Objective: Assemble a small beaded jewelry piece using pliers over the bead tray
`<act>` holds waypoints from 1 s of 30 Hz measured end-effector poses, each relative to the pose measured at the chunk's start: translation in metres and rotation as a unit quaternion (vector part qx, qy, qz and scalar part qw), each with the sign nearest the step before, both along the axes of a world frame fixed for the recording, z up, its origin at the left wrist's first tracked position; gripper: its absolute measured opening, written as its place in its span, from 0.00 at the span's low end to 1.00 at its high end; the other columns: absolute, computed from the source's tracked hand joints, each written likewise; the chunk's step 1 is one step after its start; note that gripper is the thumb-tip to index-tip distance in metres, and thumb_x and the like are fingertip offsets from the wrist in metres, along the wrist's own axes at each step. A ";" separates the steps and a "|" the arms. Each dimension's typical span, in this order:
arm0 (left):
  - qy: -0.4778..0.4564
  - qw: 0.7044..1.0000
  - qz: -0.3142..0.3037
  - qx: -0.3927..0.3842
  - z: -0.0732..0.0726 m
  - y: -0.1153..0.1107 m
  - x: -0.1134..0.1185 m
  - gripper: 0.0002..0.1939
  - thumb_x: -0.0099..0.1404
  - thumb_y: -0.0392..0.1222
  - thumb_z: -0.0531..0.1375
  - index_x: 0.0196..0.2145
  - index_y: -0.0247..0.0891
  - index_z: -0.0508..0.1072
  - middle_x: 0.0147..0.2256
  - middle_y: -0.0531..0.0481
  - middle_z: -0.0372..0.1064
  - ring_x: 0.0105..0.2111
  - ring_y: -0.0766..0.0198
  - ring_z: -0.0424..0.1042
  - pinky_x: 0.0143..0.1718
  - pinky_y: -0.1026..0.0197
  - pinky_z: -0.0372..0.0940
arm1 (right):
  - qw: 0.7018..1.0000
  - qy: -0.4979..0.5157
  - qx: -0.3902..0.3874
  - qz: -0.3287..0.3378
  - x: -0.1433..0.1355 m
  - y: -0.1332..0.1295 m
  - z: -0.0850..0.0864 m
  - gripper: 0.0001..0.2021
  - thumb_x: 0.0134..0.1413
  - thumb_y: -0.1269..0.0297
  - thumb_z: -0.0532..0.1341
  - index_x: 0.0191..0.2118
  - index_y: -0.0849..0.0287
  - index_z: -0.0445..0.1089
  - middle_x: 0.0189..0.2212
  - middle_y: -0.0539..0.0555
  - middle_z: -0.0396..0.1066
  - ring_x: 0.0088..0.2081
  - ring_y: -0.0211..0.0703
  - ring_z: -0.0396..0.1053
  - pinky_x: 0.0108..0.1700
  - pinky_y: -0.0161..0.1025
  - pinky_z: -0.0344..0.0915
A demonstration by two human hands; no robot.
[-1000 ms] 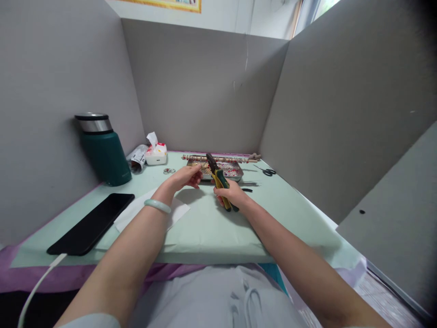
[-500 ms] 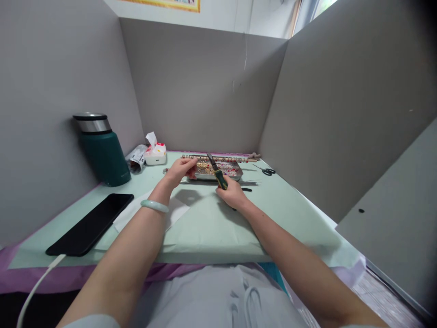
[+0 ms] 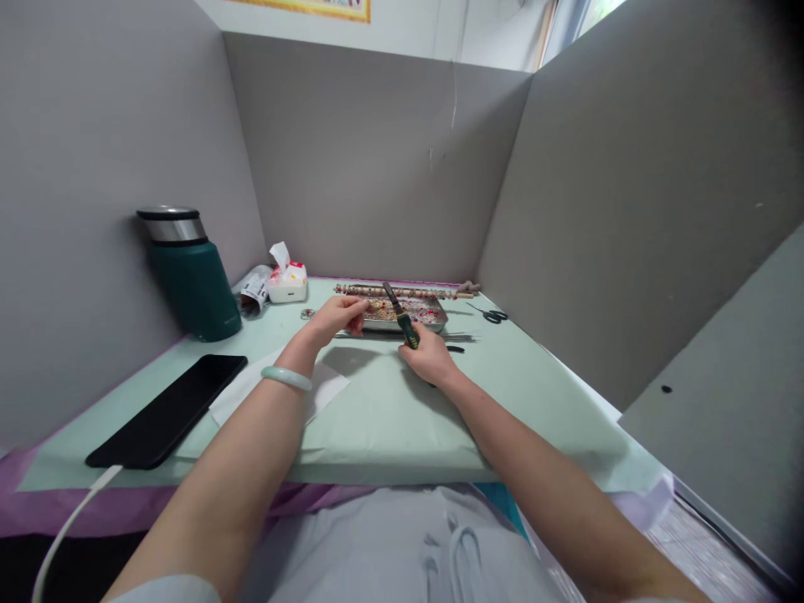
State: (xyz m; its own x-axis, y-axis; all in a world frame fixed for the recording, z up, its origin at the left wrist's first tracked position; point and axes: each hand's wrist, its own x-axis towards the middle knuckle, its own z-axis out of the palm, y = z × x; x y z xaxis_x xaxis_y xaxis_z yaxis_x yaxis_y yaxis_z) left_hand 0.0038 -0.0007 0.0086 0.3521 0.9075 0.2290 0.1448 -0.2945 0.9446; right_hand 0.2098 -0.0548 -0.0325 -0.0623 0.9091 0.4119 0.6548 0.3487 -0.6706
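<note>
My left hand [image 3: 339, 316], with a pale jade bangle on its wrist, hovers by the left end of a metal tray [image 3: 377, 327]. Its thumb and fingertips are pressed together; whatever they pinch is too small to make out. In my right hand [image 3: 429, 356] are pliers [image 3: 406, 327] with green and yellow grips, their dark, narrow jaws pointing up and away over the tray. Small gold, red and clear beads lie in the tray. Across its back edge run thin rods [image 3: 402, 292] strung with beaded pieces.
At the right lie black-handled scissors [image 3: 493, 316]. A dark curved handle [image 3: 456, 348] lies beyond my right hand. Leftward are a green bottle [image 3: 194, 285], tissue box [image 3: 289, 283], phone [image 3: 169, 410] on a white cable, white paper [image 3: 327, 389] and a small ornament [image 3: 307, 314]. Grey partitions enclose the table.
My left hand has shifted very slightly right and its fingers have turned a little. The pliers stay almost still in my right hand.
</note>
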 end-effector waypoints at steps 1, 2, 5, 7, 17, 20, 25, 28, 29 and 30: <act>0.000 1.000 -0.001 0.003 0.001 -0.001 0.000 0.18 0.58 0.52 0.59 0.32 0.30 0.72 0.16 0.55 0.61 0.17 0.72 0.62 0.23 0.66 0.62 | 0.999 -0.034 0.026 -0.025 0.000 0.002 -0.001 0.16 0.43 0.65 0.57 0.42 0.58 0.66 0.30 0.53 0.69 0.31 0.44 0.66 0.34 0.37 0.60; 0.000 1.000 -0.003 0.006 0.001 -0.002 0.001 0.18 0.58 0.52 0.59 0.32 0.30 0.72 0.16 0.55 0.61 0.17 0.72 0.62 0.23 0.66 0.62 | 0.997 -0.056 0.040 -0.040 0.000 0.003 -0.002 0.17 0.43 0.66 0.57 0.43 0.58 0.66 0.31 0.54 0.70 0.32 0.45 0.66 0.35 0.38 0.60; -0.003 1.000 -0.013 0.008 0.001 -0.002 0.000 0.17 0.58 0.51 0.59 0.33 0.31 0.72 0.16 0.55 0.61 0.17 0.72 0.62 0.23 0.66 0.63 | 0.998 -0.047 0.034 -0.035 0.001 0.001 -0.001 0.17 0.42 0.66 0.58 0.43 0.58 0.66 0.31 0.54 0.70 0.32 0.45 0.66 0.35 0.38 0.60; -0.007 1.000 -0.015 0.004 0.000 0.000 -0.002 0.18 0.58 0.52 0.59 0.34 0.31 0.72 0.17 0.55 0.62 0.18 0.72 0.63 0.23 0.66 0.63 | 0.999 0.024 -0.020 0.020 0.001 -0.003 0.003 0.16 0.43 0.65 0.58 0.42 0.58 0.65 0.27 0.52 0.68 0.28 0.42 0.64 0.32 0.37 0.60; 0.016 1.000 -0.012 -0.006 -0.002 0.001 0.000 0.19 0.57 0.54 0.59 0.34 0.32 0.73 0.19 0.53 0.64 0.19 0.71 0.64 0.24 0.66 0.63 | 0.973 0.134 -0.141 0.127 0.002 -0.009 0.008 0.16 0.45 0.59 0.58 0.42 0.58 0.64 0.24 0.50 0.65 0.24 0.38 0.61 0.27 0.36 0.60; 0.029 1.000 -0.001 0.010 0.000 -0.001 0.001 0.18 0.58 0.53 0.59 0.31 0.31 0.73 0.17 0.53 0.63 0.18 0.71 0.63 0.22 0.67 0.61 | 1.000 -0.003 0.012 -0.007 0.001 -0.002 0.003 0.16 0.43 0.63 0.58 0.42 0.58 0.66 0.29 0.53 0.68 0.30 0.42 0.64 0.34 0.37 0.59; 0.034 0.998 -0.038 0.022 0.001 -0.002 0.000 0.18 0.59 0.53 0.57 0.33 0.32 0.72 0.16 0.54 0.62 0.17 0.72 0.62 0.21 0.68 0.58 | 0.999 0.040 -0.019 0.030 0.001 -0.004 0.007 0.16 0.44 0.61 0.58 0.42 0.58 0.65 0.26 0.51 0.66 0.27 0.40 0.63 0.31 0.36 0.60; 0.022 0.998 -0.048 0.014 0.000 -0.002 0.000 0.18 0.59 0.54 0.57 0.34 0.33 0.72 0.18 0.53 0.64 0.19 0.71 0.64 0.21 0.68 0.59 | 0.951 0.196 -0.166 0.174 0.002 -0.013 0.013 0.19 0.45 0.57 0.60 0.44 0.58 0.63 0.20 0.47 0.61 0.21 0.37 0.59 0.24 0.34 0.58; 0.019 0.999 -0.049 0.009 0.000 -0.003 0.000 0.18 0.59 0.54 0.57 0.34 0.33 0.72 0.19 0.53 0.65 0.19 0.71 0.65 0.22 0.68 0.60 | 0.926 0.243 -0.195 0.213 0.002 -0.016 0.015 0.20 0.44 0.56 0.60 0.45 0.58 0.62 0.21 0.47 0.61 0.21 0.36 0.59 0.24 0.34 0.59; 0.019 0.998 -0.052 0.002 -0.001 -0.003 0.001 0.19 0.59 0.54 0.57 0.35 0.34 0.72 0.20 0.52 0.66 0.20 0.71 0.66 0.23 0.67 0.61 | 0.905 0.274 -0.215 0.243 0.003 -0.019 0.016 0.21 0.44 0.56 0.61 0.45 0.58 0.62 0.23 0.48 0.62 0.22 0.36 0.60 0.24 0.34 0.59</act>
